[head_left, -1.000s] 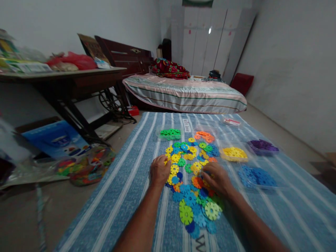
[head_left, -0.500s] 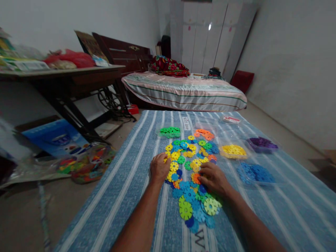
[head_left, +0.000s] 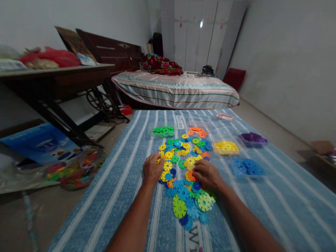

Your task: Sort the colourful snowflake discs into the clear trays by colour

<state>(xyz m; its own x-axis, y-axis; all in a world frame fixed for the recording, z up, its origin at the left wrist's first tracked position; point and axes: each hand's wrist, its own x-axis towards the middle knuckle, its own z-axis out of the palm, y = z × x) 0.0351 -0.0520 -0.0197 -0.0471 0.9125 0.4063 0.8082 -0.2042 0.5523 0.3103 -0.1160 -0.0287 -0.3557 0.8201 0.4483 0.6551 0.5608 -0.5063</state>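
A heap of notched plastic discs, mostly yellow (head_left: 167, 166), blue (head_left: 183, 192) and green (head_left: 179, 206), spreads down the middle of a striped cloth (head_left: 126, 168). My left hand (head_left: 153, 170) rests at the heap's left edge, its fingers closed around a small yellow disc (head_left: 159, 160). On the other side, my right hand (head_left: 209, 175) reaches in with curled fingers. Its thumb and fingertips touch or lie just beside an orange disc (head_left: 191, 175); what they pinch, if anything, is hidden.
Clear tubs of sorted discs stand beyond and to the right: green (head_left: 163, 131), orange (head_left: 198, 132), yellow (head_left: 226, 147), purple (head_left: 252, 138) and blue (head_left: 248, 167). A small red-and-white packet (head_left: 224, 116) lies near the far edge. Behind are a bed (head_left: 178, 89) and a sewing-machine table (head_left: 60, 70).
The view has turned slightly right, so everything sits farther left in the picture. Both hands stay at about the same places on the heap.
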